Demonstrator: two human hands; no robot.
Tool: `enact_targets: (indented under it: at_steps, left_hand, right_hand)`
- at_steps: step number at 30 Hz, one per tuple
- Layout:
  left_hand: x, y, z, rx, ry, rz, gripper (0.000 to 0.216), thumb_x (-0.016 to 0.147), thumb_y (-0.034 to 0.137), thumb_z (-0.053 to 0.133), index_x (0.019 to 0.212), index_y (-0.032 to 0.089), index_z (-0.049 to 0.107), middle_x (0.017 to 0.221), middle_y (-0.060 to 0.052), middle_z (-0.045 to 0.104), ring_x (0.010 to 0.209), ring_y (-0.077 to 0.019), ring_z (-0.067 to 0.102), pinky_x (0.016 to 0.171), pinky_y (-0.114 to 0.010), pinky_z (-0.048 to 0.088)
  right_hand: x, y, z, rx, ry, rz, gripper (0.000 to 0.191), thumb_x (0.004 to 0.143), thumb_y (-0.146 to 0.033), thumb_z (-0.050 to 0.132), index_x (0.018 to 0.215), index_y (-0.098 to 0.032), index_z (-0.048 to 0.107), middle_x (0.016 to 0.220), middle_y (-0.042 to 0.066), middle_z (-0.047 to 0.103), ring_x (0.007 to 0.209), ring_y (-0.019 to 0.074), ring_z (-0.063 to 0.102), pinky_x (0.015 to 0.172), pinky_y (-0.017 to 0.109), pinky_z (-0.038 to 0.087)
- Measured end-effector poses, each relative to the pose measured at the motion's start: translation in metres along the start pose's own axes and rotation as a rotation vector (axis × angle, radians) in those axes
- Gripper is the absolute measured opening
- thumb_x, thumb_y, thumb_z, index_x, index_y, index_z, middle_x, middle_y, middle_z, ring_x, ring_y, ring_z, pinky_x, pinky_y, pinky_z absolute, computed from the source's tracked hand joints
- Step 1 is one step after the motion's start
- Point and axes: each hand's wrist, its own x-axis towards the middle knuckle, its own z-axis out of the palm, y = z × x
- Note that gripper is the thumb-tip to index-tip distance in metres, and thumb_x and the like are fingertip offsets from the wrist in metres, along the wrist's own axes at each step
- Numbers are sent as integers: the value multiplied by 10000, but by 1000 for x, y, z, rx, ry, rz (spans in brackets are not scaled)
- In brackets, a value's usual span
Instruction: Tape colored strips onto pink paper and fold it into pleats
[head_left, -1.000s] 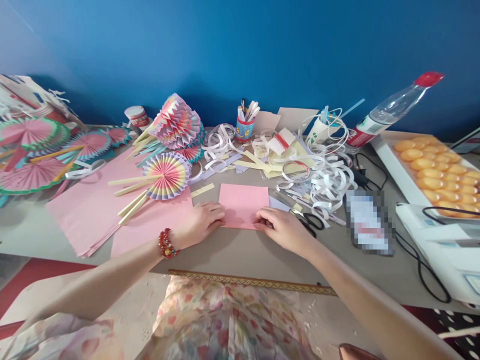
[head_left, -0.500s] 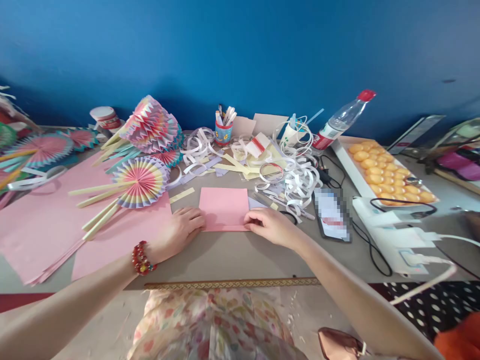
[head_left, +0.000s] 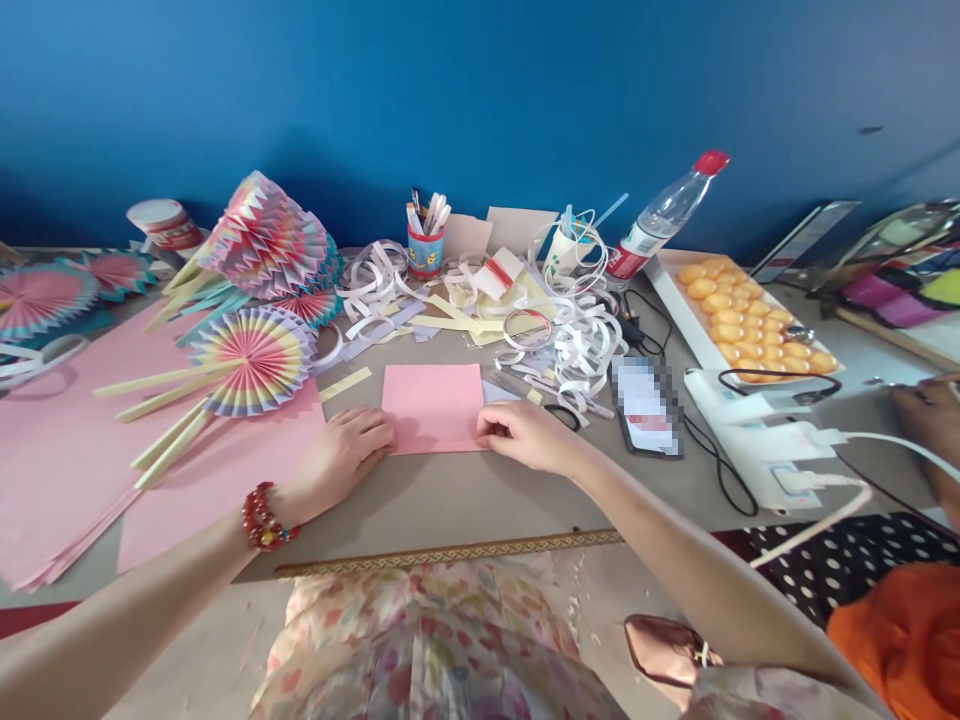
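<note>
the pen cup (head_left: 426,252) at the back of the bench (head_left: 450,510) holds several pens and markers, and the white cup (head_left: 564,258) right of it holds light blue sticks, with white strips looped about it. the shallow box (head_left: 690,325) carries rows of rounded yellow pieces. what is inside the lidded tub (head_left: 169,228) at the left cannot be told. the folded pink paper (head_left: 433,408) lies flat on the bench between the two hands: the right hand (head_left: 529,435) has its grip closed, thumb and fingers pinching the near right corner, while the left hand (head_left: 352,443) rests its fingers on the near left edge, and whether its grip pinches cannot be told. compared with half a second ago, hands and paper keep the same arrangement, the bench things sit further left in view, and more of the orange cloth (head_left: 900,635) shows at lower right
</note>
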Motion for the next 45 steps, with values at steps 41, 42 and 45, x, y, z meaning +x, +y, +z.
enact_targets:
  at_steps: [41, 42, 45]
  left_hand:
    - [0, -8, -2, 367, -96, 266, 497, 982, 151, 438, 1442, 333, 387, 1197, -34, 604, 1083, -214, 514, 931, -358, 369]
    - [0, -7, -2, 356, -98, 266, 480, 986, 154, 431, 1432, 327, 402, 1212, -35, 602, 1095, -212, 512, 940, -361, 368]
    - [1, -6, -4, 364, -122, 268, 454, 988, 152, 423, 1407, 325, 435, 1215, -42, 600, 1104, -211, 516, 942, -373, 379]
  right_hand:
    - [-24, 5, 29, -538, 308, -380, 221, 969, -166, 478, 1014, -266, 670, 966, 13, 669, 808, 139, 554, 729, 264, 375]
    - [-23, 5, 30, -535, 308, -378, 204, 968, -177, 492, 989, -266, 675, 958, 10, 671, 798, 138, 551, 717, 265, 371]
    - [-22, 4, 30, -553, 292, -369, 205, 966, -182, 498, 975, -270, 683, 950, 6, 670, 794, 141, 541, 685, 272, 365]
